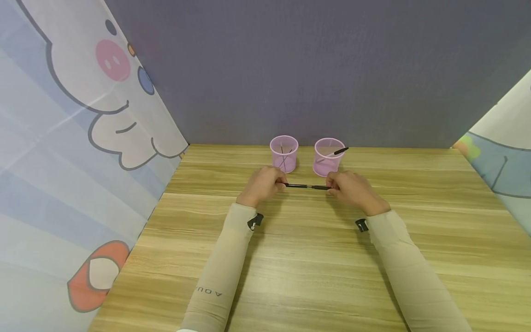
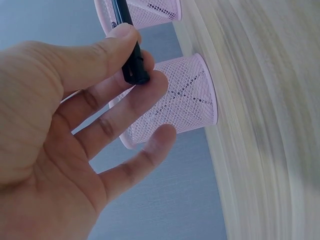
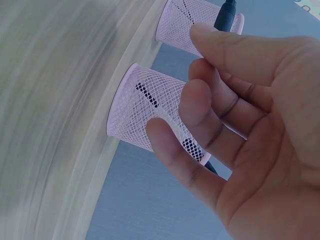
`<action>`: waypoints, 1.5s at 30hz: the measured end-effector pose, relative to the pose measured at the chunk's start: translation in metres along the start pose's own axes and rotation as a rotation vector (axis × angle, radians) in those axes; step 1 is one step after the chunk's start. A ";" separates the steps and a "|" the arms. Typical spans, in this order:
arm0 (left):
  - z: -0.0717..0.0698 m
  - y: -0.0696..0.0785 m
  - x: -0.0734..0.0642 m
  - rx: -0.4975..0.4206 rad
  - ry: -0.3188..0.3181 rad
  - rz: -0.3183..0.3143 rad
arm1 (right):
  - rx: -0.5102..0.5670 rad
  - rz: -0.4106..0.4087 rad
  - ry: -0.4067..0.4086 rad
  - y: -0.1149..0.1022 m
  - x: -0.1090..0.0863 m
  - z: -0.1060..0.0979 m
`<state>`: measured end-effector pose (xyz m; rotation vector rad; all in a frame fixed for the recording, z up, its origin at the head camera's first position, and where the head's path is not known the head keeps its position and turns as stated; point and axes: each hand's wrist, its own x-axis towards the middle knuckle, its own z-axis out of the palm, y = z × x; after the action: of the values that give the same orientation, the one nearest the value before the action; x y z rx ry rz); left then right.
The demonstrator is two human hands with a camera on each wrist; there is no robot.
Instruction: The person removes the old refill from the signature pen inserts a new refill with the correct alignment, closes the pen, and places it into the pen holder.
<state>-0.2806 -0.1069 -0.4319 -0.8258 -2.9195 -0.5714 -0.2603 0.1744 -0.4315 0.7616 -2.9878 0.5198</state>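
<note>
A black pen [image 1: 299,186] lies level between my two hands, above the table and in front of two pink mesh cups. My left hand [image 1: 263,185] pinches its left end between thumb and fingers; in the left wrist view the black clip end [image 2: 134,70] shows there. The right hand [image 1: 353,190] pinches the other end, a dark grip [image 3: 226,16] in the right wrist view. Thin dark sticks, crossed, stand in the left cup [image 1: 284,159]. Inside the right cup [image 1: 325,166] leans a pen with a black end [image 1: 341,151] above the rim.
Both cups stand near the back edge of the wood-grain table [image 1: 298,267], close to a grey panel [image 1: 315,69]. A cartoon-print curtain [image 1: 62,161] hangs along the left side, and another printed sheet [image 1: 510,170] is at the right.
</note>
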 end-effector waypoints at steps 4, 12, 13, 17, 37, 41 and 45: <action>0.000 0.000 0.000 -0.002 0.003 -0.003 | -0.004 0.003 0.000 0.000 0.000 -0.001; -0.001 -0.002 -0.001 -0.003 0.006 -0.017 | -0.003 0.011 -0.004 0.001 0.000 -0.001; -0.001 -0.002 -0.002 -0.004 0.006 -0.019 | -0.001 0.012 -0.004 0.001 0.000 -0.001; -0.002 -0.003 -0.002 0.001 0.008 -0.024 | 0.003 0.020 -0.009 0.001 -0.001 -0.002; -0.007 -0.005 -0.004 -0.004 0.011 -0.056 | 0.004 0.025 0.002 0.004 -0.001 -0.005; -0.006 -0.006 -0.004 -0.009 0.015 -0.057 | 0.008 0.033 -0.002 0.005 -0.002 -0.005; -0.006 -0.008 -0.004 -0.015 0.019 -0.069 | 0.010 0.035 -0.001 0.006 -0.002 -0.005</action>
<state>-0.2812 -0.1174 -0.4296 -0.7193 -2.9400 -0.6039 -0.2619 0.1815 -0.4291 0.7114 -3.0066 0.5356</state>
